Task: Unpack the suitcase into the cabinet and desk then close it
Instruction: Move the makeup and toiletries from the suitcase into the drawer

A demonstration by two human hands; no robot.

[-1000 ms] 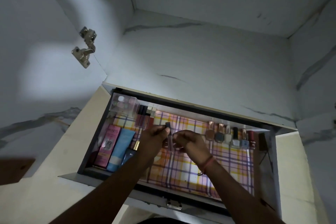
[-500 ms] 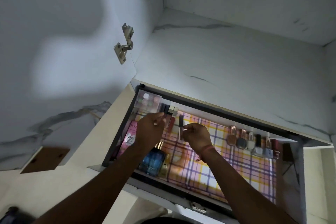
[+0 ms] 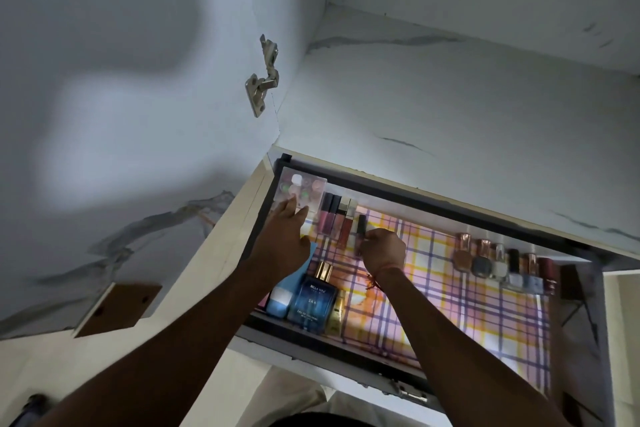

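**Asha:** Marble-patterned cabinet walls (image 3: 450, 114) close in around an open drawer (image 3: 415, 198) lined with plaid paper (image 3: 467, 288). What's the grip doing?

**Ben:** At the right hand (image 3: 382, 251), curled fingers pinch a dark-capped lip gloss tube (image 3: 360, 230), standing it at the end of a row of gloss tubes (image 3: 337, 218) along the back rail. At the left hand (image 3: 287, 236), the fingers are stretched out, their tips touching a clear box of small jars (image 3: 301, 189) in the back left corner.

**Asha:** Where could it go wrong?

**Ben:** I'd say the row. Those tubes are narrow and look as if they lean on each other; a nudge while letting go could topple them like dominoes.

**Asha:** And further out?

**Ben:** Beneath the left forearm stand a blue perfume bottle (image 3: 313, 298) and a pale blue tube (image 3: 284, 295). A low pull-back of that arm might knock them over. The nail polish bottles (image 3: 498, 260) on the right sit well apart, safer for now, though a hard shove closing the drawer could probably tip them.
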